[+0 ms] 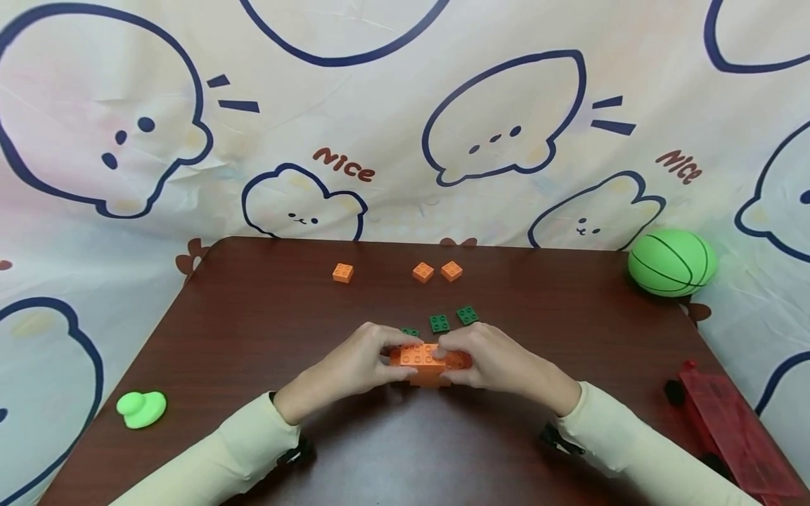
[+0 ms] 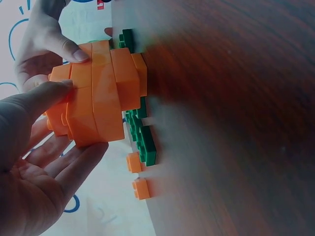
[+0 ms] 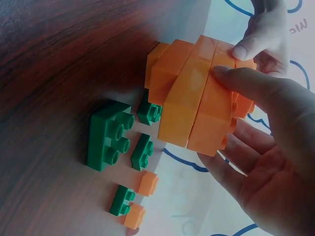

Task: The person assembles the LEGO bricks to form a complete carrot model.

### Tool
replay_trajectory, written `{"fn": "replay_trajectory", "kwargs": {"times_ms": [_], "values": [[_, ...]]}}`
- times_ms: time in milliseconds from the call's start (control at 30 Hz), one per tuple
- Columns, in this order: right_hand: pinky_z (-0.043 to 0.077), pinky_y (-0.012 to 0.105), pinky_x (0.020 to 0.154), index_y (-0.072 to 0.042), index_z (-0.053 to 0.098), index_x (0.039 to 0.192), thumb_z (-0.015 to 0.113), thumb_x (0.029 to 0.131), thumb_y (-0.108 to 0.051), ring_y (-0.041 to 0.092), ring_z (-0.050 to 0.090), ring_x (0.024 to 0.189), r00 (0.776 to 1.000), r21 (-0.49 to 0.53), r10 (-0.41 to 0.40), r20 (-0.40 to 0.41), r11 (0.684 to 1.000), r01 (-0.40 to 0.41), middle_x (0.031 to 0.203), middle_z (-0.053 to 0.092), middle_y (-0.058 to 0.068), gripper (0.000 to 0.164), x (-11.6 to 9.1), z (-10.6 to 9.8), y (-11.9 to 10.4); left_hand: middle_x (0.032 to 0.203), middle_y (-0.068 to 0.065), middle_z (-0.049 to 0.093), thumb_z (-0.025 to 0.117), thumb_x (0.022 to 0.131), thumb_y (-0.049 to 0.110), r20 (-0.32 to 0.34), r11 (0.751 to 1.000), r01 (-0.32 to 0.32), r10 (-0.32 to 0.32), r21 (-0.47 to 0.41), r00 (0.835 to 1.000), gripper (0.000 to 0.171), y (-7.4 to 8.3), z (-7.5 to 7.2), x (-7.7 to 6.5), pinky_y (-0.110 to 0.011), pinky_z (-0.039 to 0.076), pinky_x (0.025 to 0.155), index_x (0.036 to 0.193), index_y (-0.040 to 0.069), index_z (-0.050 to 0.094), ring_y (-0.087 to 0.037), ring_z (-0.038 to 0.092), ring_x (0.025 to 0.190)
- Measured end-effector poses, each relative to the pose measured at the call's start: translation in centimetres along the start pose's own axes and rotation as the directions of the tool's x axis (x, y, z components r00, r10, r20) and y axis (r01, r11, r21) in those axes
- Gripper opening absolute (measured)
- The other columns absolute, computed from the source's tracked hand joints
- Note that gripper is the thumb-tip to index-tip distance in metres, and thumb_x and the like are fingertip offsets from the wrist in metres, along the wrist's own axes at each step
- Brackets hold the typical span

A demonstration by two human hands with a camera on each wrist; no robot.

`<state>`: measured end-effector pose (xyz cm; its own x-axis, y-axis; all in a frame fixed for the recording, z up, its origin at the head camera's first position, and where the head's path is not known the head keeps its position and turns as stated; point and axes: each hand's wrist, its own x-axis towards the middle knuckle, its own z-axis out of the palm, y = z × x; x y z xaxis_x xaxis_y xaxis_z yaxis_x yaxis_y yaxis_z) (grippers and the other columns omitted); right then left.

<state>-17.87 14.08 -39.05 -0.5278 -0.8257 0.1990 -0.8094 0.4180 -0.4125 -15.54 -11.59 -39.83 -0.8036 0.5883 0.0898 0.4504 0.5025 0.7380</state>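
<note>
Both hands hold a block of stacked orange toy bricks (image 1: 425, 371) at the middle of the table. My left hand (image 1: 359, 357) grips its left end, thumb on the near side. From the right, my right hand (image 1: 492, 360) grips the other end in the same way. The left wrist view shows the stepped layers of this stack (image 2: 106, 98), narrower at the bottom. Just behind the hands lie several green bricks, among them one (image 1: 439, 323) in the middle and one (image 1: 467, 315) to its right. In the right wrist view a green brick (image 3: 98, 140) appears studded and large.
Along the far edge lie three small orange bricks, one (image 1: 343, 273) at left and two (image 1: 422, 273) together. A green ball (image 1: 673, 263) sits at the back right corner. A red toy vehicle (image 1: 734, 429) stands at right, a light green toy (image 1: 142, 409) at left. Printed cloth (image 1: 392, 112) hangs behind.
</note>
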Motion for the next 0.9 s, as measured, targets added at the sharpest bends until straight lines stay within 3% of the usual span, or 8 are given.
{"fn": "replay_trajectory", "kwargs": {"times_ms": [167, 267, 467, 900], "values": [[0.041, 0.015, 0.058, -0.022, 0.067, 0.091, 0.087, 0.084, -0.021, 0.009, 0.056, 0.068, 1.0, -0.014, 0.017, -0.002, 1.0, -0.017, 0.088, 0.072, -0.01, 0.022, -0.1, 0.0, -0.1, 0.116, -0.006, 0.077, 0.081, 0.088, 0.01, -0.002, 1.0, -0.002, 0.002, 0.003, 1.0, 0.037, 0.0, 0.0, 0.0, -0.016, 0.057, 0.071, 0.124, 0.011, 0.074, -0.007, 0.069, 0.087], [0.048, 0.017, 0.063, -0.021, 0.068, 0.095, 0.089, 0.082, -0.022, 0.005, 0.061, 0.075, 1.0, -0.009, 0.025, -0.009, 1.0, -0.025, 0.093, 0.075, -0.009, 0.024, -0.4, 0.2, -0.1, 0.116, -0.005, 0.077, 0.082, 0.088, 0.011, -0.006, 1.0, -0.004, 0.004, 0.008, 1.0, 0.037, -0.1, 0.0, 0.0, -0.018, 0.057, 0.072, 0.124, 0.01, 0.074, -0.007, 0.069, 0.089], [0.057, 0.02, 0.071, -0.018, 0.07, 0.1, 0.089, 0.081, -0.017, 0.003, 0.066, 0.083, 1.0, 0.099, 0.005, -0.016, 0.995, -0.003, 0.099, 0.078, -0.005, 0.027, -0.5, 0.7, 0.6, 0.116, -0.006, 0.077, 0.082, 0.088, 0.011, -0.008, 1.0, -0.004, 0.004, 0.01, 1.0, 0.037, -0.2, 0.0, -0.2, -0.018, 0.057, 0.073, 0.124, 0.01, 0.074, -0.008, 0.07, 0.091], [0.048, 0.017, 0.059, -0.02, 0.067, 0.093, 0.087, 0.084, -0.015, 0.007, 0.057, 0.072, 1.0, 0.156, -0.004, 0.021, 0.988, 0.001, 0.092, 0.074, -0.009, 0.022, -0.2, 0.4, 1.0, 0.115, -0.005, 0.077, 0.081, 0.089, 0.011, 0.0, 1.0, -0.026, 0.026, 0.018, 1.0, 0.036, 0.0, -0.1, 0.1, -0.019, 0.058, 0.072, 0.124, 0.011, 0.075, -0.005, 0.069, 0.087]]}}
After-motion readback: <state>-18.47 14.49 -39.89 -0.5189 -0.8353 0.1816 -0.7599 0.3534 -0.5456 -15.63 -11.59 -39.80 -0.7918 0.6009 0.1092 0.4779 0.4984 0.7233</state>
